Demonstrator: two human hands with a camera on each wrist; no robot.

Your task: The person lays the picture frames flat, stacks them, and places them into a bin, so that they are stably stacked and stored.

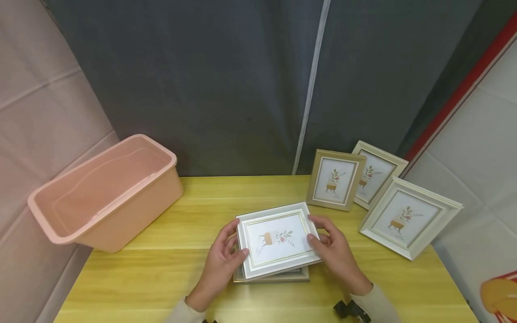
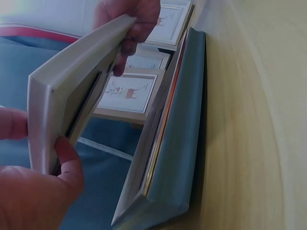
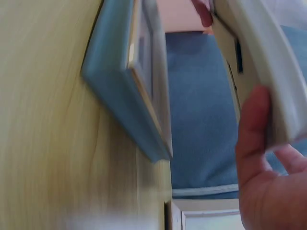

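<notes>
A white picture frame (image 1: 278,264) with a thin gold inner line and a flower-pot print is held up sideways in both hands. My left hand (image 1: 218,262) pinches its left end, thumb on the front and fingers at the edge and back. At the opposite end, my right hand (image 1: 335,251) grips it the same way. Beneath it lies another picture frame (image 1: 278,277), mostly hidden in the head view. Both wrist views show a gap between the held frame (image 2: 72,72) and this lower frame (image 3: 108,72) on the table.
Three picture frames stand at the right: a tan one (image 1: 313,190), a cream one (image 1: 397,168) behind it, and a white one (image 1: 420,242) nearer. A pink plastic bin (image 1: 137,213) stands at the left of the wooden table (image 1: 161,287). A dark curtain (image 1: 202,89) hangs behind.
</notes>
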